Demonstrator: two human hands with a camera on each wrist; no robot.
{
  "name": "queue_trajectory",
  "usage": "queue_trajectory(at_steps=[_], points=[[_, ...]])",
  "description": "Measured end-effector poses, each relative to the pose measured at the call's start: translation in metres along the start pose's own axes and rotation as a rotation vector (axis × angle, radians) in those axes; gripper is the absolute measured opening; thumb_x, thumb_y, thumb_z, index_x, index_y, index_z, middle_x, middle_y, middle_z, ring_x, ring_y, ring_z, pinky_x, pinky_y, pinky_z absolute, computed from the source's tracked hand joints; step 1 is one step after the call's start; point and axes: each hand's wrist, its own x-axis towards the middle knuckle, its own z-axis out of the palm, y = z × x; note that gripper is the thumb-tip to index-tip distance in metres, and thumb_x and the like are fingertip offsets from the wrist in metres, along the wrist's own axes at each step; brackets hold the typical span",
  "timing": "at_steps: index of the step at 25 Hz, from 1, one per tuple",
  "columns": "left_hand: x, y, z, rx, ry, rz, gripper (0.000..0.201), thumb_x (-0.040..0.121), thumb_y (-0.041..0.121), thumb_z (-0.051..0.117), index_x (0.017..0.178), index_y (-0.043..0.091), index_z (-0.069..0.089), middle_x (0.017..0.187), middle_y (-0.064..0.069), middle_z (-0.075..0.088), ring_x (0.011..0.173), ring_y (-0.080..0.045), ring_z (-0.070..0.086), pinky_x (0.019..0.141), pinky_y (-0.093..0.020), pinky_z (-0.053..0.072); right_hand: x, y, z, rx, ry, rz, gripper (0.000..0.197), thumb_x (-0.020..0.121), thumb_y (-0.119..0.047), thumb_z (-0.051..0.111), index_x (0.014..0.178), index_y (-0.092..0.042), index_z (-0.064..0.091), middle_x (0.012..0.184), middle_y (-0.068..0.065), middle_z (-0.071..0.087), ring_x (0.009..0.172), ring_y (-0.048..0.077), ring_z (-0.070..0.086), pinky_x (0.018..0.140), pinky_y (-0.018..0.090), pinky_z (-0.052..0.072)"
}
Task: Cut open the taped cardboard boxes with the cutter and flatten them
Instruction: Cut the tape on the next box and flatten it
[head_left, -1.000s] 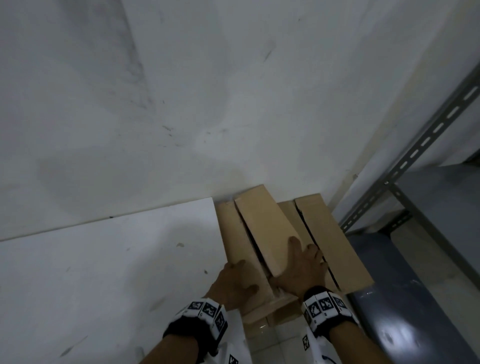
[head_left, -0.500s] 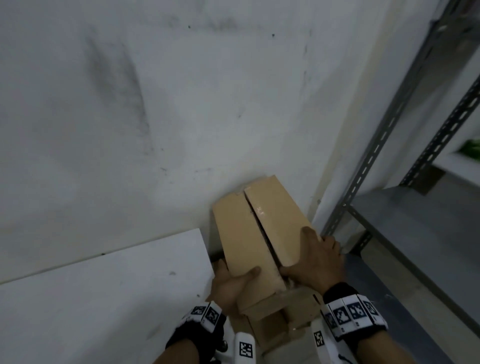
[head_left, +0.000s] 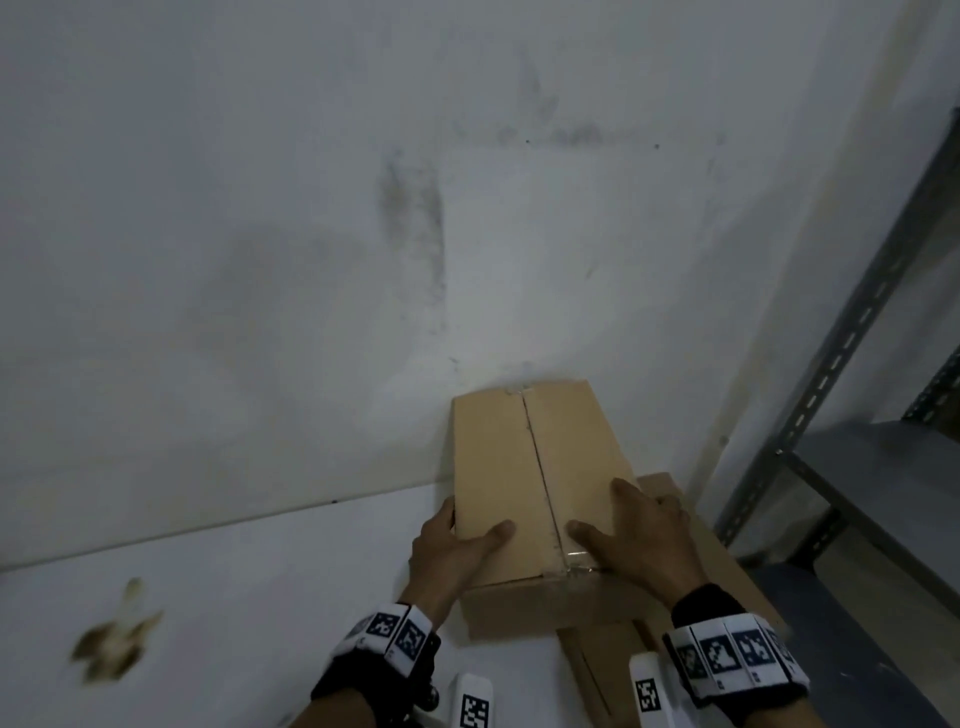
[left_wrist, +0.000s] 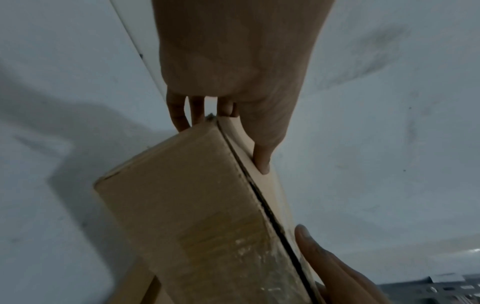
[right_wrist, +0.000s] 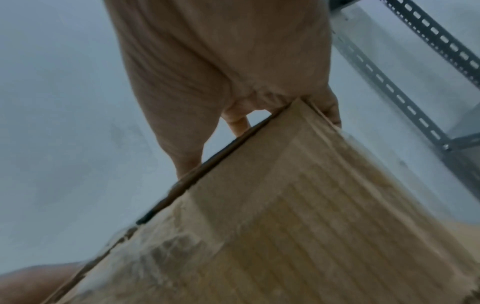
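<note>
The box (head_left: 530, 483) is gripped at its near end by the left hand (head_left: 451, 551) and right hand (head_left: 641, 535), thumbs on top (fingers wrapped round the sides). It is held over flat cardboard (head_left: 691, 577) beside the table (head_left: 208, 597). No writing can be read.

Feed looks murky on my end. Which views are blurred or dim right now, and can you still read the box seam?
Head view: dim, grainy, soft at the edges, but the seam on the cardboard box reads clearly between the left hand and right hand. Left wrist view: dark, box blurred close up, seam still traceable. Right wrist view: strongest motion smear, steel rack streaked.
</note>
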Motion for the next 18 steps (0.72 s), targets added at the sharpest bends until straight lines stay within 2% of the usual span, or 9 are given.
queue_trajectory(at_steps=[3, 6, 9, 10, 12, 13, 16, 18], points=[[-0.012, -0.024, -0.046, -0.017, 0.035, -0.053, 0.067, 0.064, 0.061, 0.084, 0.122, 0.033, 0.063, 0.113, 0.013, 0.069, 0.101, -0.011, 0.066, 0.092, -0.032, 0.055, -0.016, -0.026, 0.028, 0.14, -0.053, -0.048, 0.091, 0.081, -0.067, 0.064, 0.153, -0.021, 0.033, 0.155, 0.014, 0.033, 0.145, 0.032, 0.02, 0.112, 0.043, 0.03], [-0.029, -0.053, -0.092, -0.029, 0.091, -0.116, 0.075, 0.06, 0.065, 0.083, 0.124, 0.03, 0.065, 0.114, 0.011, 0.07, 0.102, -0.014, 0.067, 0.095, -0.037, 0.055, -0.032, -0.06, 0.064, 0.187, -0.122, -0.109, 0.082, 0.086, -0.062, 0.063, 0.148, -0.014, 0.042, 0.148, 0.01, 0.044, 0.142, 0.03, 0.026, 0.108, 0.037, 0.035], [-0.05, -0.079, -0.144, -0.019, 0.177, -0.176, 0.074, 0.061, 0.066, 0.083, 0.124, 0.031, 0.065, 0.114, 0.009, 0.07, 0.101, -0.016, 0.067, 0.095, -0.039, 0.055, -0.048, -0.097, 0.11, 0.194, -0.199, -0.132, 0.1, 0.075, -0.08, 0.056, 0.15, -0.017, 0.038, 0.149, 0.009, 0.045, 0.138, 0.03, 0.036, 0.11, 0.042, 0.039], [-0.058, -0.087, -0.162, -0.023, 0.203, -0.2, 0.081, 0.054, 0.072, 0.082, 0.122, 0.031, 0.065, 0.113, 0.009, 0.07, 0.102, -0.016, 0.066, 0.095, -0.04, 0.055, -0.054, -0.111, 0.126, 0.177, -0.215, -0.144, 0.101, 0.073, -0.082, 0.056, 0.15, -0.019, 0.038, 0.148, 0.01, 0.043, 0.137, 0.031, 0.035, 0.111, 0.042, 0.038], [-0.073, -0.105, -0.195, -0.03, 0.247, -0.221, 0.099, 0.036, 0.084, 0.078, 0.121, 0.034, 0.064, 0.113, 0.01, 0.069, 0.103, -0.017, 0.066, 0.095, -0.04, 0.054, -0.069, -0.135, 0.151, 0.136, -0.253, -0.16, 0.087, 0.082, -0.07, 0.06, 0.15, -0.021, 0.037, 0.147, 0.013, 0.039, 0.137, 0.032, 0.03, 0.109, 0.038, 0.035], [-0.082, -0.113, -0.213, -0.031, 0.268, -0.223, 0.101, 0.036, 0.083, 0.079, 0.123, 0.034, 0.062, 0.115, 0.009, 0.069, 0.104, -0.017, 0.066, 0.096, -0.04, 0.054, -0.078, -0.148, 0.163, 0.133, -0.276, -0.17, 0.08, 0.085, -0.064, 0.061, 0.149, -0.022, 0.038, 0.146, 0.014, 0.039, 0.137, 0.032, 0.03, 0.108, 0.037, 0.034], [-0.105, -0.132, -0.252, -0.039, 0.312, -0.243, 0.087, 0.063, 0.058, 0.085, 0.138, 0.025, 0.055, 0.126, 0.004, 0.065, 0.108, -0.019, 0.063, 0.101, -0.042, 0.052, -0.104, -0.172, 0.193, 0.177, -0.344, -0.176, 0.067, 0.088, -0.054, 0.065, 0.142, -0.024, 0.041, 0.137, 0.014, 0.041, 0.13, 0.031, 0.038, 0.104, 0.035, 0.037], [-0.117, -0.148, -0.272, -0.01, 0.319, -0.269, 0.085, 0.072, 0.051, 0.084, 0.145, 0.025, 0.048, 0.131, 0.001, 0.062, 0.11, -0.021, 0.06, 0.101, -0.041, 0.051, -0.118, -0.182, 0.212, 0.187, -0.388, -0.171, 0.061, 0.087, -0.049, 0.067, 0.137, -0.025, 0.041, 0.127, 0.011, 0.04, 0.123, 0.031, 0.044, 0.099, 0.034, 0.04]])
